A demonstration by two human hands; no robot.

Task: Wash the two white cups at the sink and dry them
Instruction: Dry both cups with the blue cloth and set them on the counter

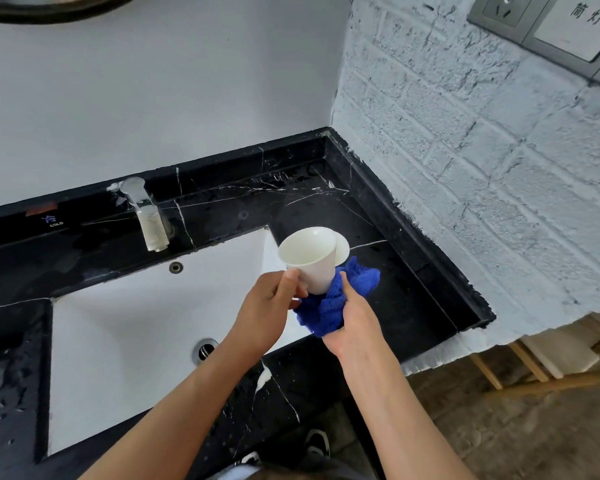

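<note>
My left hand (272, 303) grips a white cup (310, 256) near its lower side, tilted with its mouth toward me, above the sink's right edge. My right hand (352, 323) clutches a bunched blue cloth (333, 303) pressed against the cup's base. Behind the held cup, part of a second white cup (343, 250) shows on the black counter, mostly hidden.
The white sink basin (136, 323) has a drain (204, 350) and overflow hole (175, 267). A chrome faucet (149, 220) stands behind it. Black marble counter (378, 209) reaches the white brick wall (482, 185) on the right. Water drops lie on the counter at left.
</note>
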